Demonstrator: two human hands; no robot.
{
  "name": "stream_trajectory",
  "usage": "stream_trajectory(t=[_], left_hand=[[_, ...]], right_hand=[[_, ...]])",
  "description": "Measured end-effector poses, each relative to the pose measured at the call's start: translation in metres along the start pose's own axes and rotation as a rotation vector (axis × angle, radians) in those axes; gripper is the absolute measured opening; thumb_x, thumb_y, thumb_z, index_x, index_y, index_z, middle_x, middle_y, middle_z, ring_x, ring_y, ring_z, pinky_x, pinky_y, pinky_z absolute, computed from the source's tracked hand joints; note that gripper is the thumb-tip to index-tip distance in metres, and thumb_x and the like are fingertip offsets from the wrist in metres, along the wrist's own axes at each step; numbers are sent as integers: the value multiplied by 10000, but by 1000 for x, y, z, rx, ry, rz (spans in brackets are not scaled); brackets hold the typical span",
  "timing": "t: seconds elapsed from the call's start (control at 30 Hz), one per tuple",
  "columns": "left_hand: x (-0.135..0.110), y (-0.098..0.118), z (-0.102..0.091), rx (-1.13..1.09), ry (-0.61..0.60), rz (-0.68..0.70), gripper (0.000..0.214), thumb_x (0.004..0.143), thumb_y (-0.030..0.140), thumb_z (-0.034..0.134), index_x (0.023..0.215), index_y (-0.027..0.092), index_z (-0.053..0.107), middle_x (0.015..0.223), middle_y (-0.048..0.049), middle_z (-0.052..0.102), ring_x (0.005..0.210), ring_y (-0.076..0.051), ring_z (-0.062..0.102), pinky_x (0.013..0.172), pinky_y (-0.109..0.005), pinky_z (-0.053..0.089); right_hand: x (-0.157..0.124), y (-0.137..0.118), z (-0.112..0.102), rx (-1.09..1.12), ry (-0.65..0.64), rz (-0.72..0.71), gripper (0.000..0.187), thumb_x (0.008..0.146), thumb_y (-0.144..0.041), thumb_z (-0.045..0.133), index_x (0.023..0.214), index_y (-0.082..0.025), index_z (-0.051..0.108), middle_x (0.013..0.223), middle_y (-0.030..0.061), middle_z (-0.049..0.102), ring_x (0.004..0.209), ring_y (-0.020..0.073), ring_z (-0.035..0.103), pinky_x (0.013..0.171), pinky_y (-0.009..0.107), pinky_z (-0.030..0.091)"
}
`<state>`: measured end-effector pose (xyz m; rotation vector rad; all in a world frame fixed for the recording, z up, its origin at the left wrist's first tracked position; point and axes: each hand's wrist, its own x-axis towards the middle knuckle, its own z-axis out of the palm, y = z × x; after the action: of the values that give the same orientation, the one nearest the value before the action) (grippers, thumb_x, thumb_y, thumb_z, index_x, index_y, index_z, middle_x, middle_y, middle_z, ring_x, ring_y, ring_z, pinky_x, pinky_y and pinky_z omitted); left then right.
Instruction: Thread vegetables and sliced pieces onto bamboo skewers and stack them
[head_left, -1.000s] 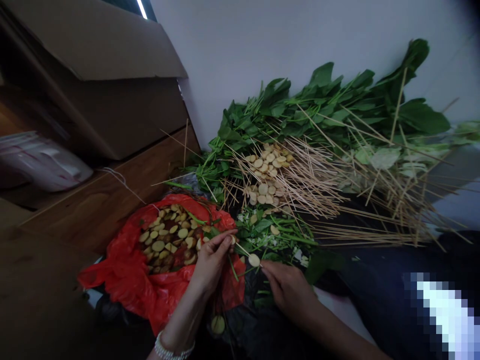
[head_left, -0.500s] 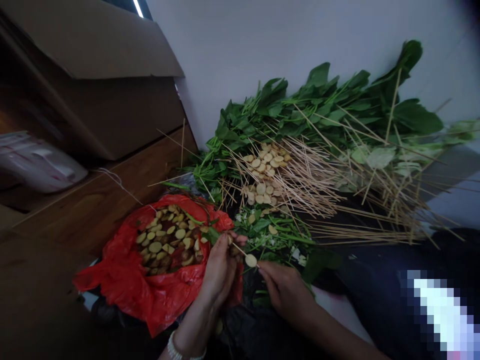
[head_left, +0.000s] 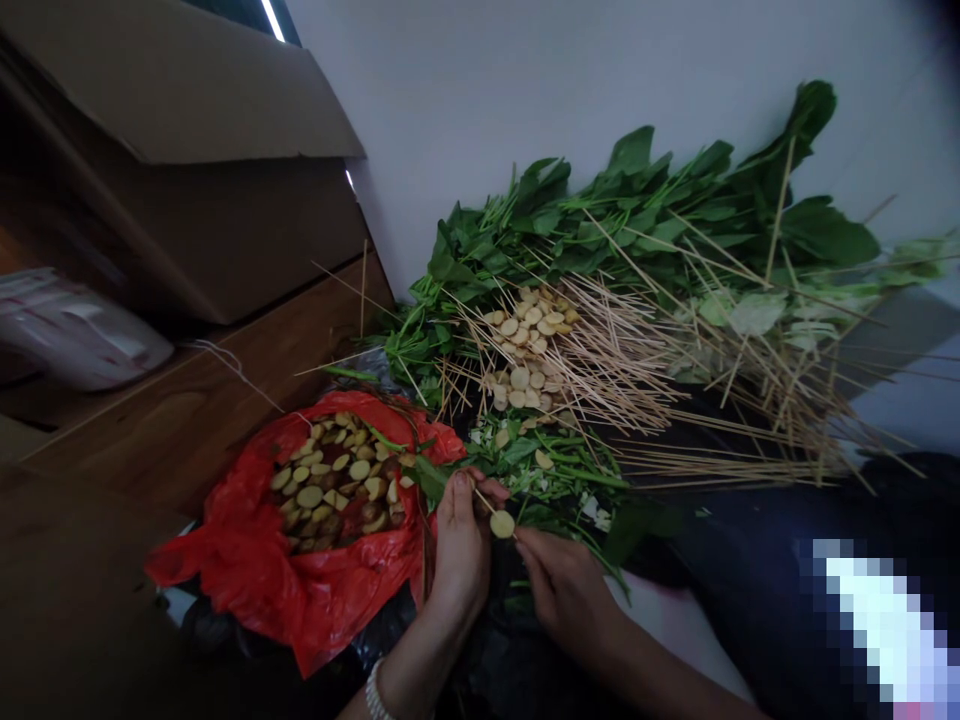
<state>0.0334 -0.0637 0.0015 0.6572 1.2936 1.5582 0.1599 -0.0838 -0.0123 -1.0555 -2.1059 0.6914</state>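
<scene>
A thin wooden skewer [head_left: 484, 499] passes through one round pale slice [head_left: 502, 524], which looks like potato. My left hand [head_left: 463, 545] is closed around the skewer above the slice, its fingers partly hiding the stick. On the slice's other side, my right hand [head_left: 570, 585] pinches the skewer's end between thumb and forefinger. Left of my hands, a red plastic bag [head_left: 300, 605] lies spread wide around many slices [head_left: 309, 496]. Finished skewers [head_left: 630, 350] lie in a pile beyond my hands, with slices [head_left: 529, 320] clustered at their left ends.
Green leafy stems [head_left: 585, 215] lie along the white wall [head_left: 510, 80]. Loose skewers [head_left: 750, 468] and pale leaves [head_left: 757, 312] are at the right. Cut greens [head_left: 551, 465] lie just beyond my hands. A cardboard box [head_left: 225, 110] and white plastic container [head_left: 94, 335] stand at left.
My left hand has moved right, closer to the slice and my right hand. Less of the skewer shows between them. The slice has turned to face the camera more.
</scene>
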Motion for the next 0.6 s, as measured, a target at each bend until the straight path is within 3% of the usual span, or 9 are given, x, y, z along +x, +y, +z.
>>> stream_trajectory(t=[0.23,0.47,0.6], left_hand=[[-1,-5,-2,99,-31,-29,381,832,609,486,903,242,560,762,-46,654,700,-198,578,621,-310,437],[-10,-2,3,-160,40,-49,327,812,540,558,858,217,538,673,4,617,563,-146,516,474,-242,371],[-6,4,1,-178,-40,-88,308,819,499,566,888,200,542,653,11,615,530,-119,484,476,-217,364]], right_hand=[[-2,1,5,-15,39,-7,259,925,-134,340,796,-204,553,690,30,648,602,152,600,583,249,367],[-2,-1,4,79,-15,59,273,942,-179,363,734,-211,537,649,1,616,586,138,574,575,245,344],[-1,1,1,111,-37,124,260,953,-220,383,770,-215,567,668,-11,617,612,135,576,596,242,342]])
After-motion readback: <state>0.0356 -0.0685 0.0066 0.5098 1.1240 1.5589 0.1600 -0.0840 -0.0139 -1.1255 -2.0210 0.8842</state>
